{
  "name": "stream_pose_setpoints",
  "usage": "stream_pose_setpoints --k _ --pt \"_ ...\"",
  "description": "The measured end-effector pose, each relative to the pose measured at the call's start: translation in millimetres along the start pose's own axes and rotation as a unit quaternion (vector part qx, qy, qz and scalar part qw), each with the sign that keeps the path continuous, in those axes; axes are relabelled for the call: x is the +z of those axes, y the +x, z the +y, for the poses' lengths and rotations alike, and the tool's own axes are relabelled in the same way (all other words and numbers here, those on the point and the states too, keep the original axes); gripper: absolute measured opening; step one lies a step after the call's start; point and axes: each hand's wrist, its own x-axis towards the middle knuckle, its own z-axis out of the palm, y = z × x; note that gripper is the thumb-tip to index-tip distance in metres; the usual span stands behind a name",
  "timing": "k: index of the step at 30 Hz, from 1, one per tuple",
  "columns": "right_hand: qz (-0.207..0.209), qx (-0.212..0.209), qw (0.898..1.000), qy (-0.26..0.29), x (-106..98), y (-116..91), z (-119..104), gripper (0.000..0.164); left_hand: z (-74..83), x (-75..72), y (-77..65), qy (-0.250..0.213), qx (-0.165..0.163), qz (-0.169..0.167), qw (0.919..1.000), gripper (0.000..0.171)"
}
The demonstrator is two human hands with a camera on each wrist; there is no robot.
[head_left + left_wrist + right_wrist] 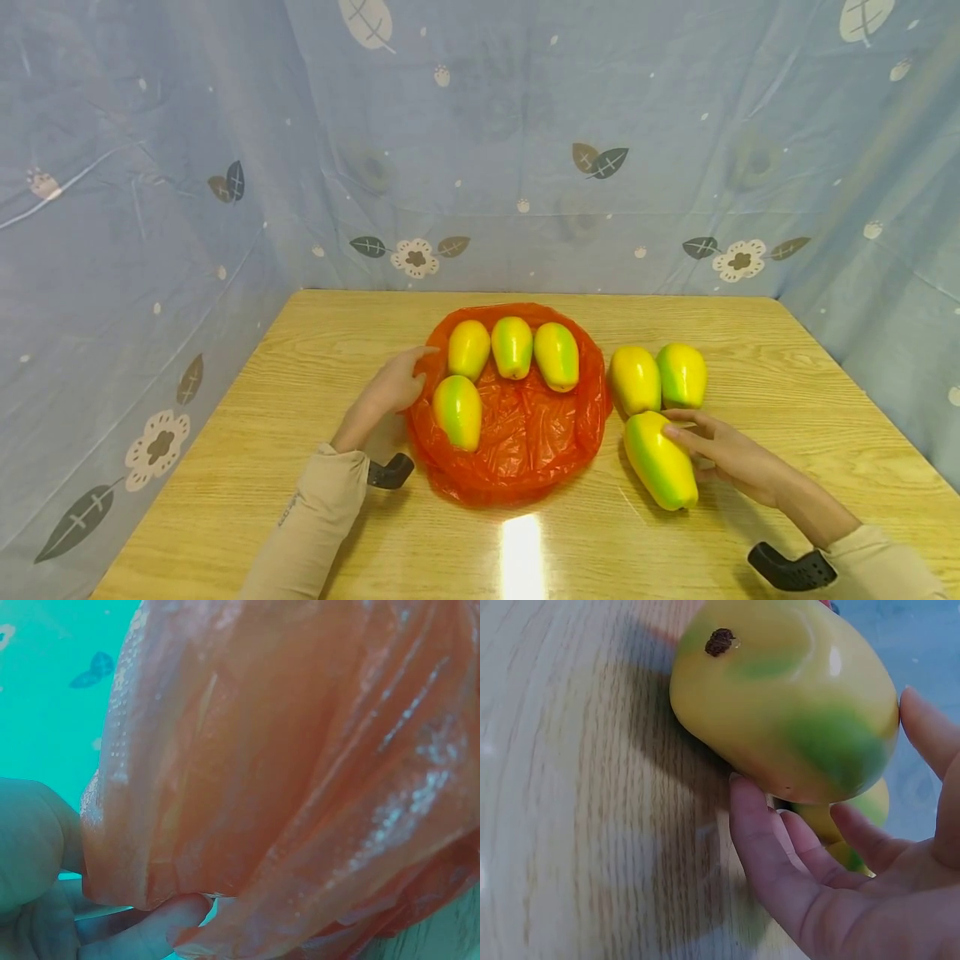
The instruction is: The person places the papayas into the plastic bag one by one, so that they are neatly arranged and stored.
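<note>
I have the left hand pinching the rim of the red bag, thumb and fingers closed on thin film, presumably to steady its mouth; the right hand is half open round a fruit right of the bag, thumb opposing spread fingers, a span its bulk seems to require; cannot tell whether it bears on the table; four more lie in the bag, three along its far side, one at left, the curved rim apparently setting their line; a pair lies just beyond the held one.
</note>
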Motion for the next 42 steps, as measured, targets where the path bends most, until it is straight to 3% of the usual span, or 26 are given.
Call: stream_pose_setpoints --k 22,33,42 --pt "-0.027 0.012 0.999 0.025 2.9 -1.3 1.3 0.074 -1.1 1.4 0.0 0.008 0.007 0.001 0.9999 0.047" --pt "-0.042 0.014 0.997 0.057 -4.6 -3.0 -0.8 0.077 0.3 0.5 0.2 -0.006 0.011 0.000 0.9999 0.049" --pt "-0.048 -0.007 0.997 0.067 -13.3 -4.9 -10.3 0.076 0.0 0.4 -0.2 -0.009 0.004 -0.003 0.9999 0.048"
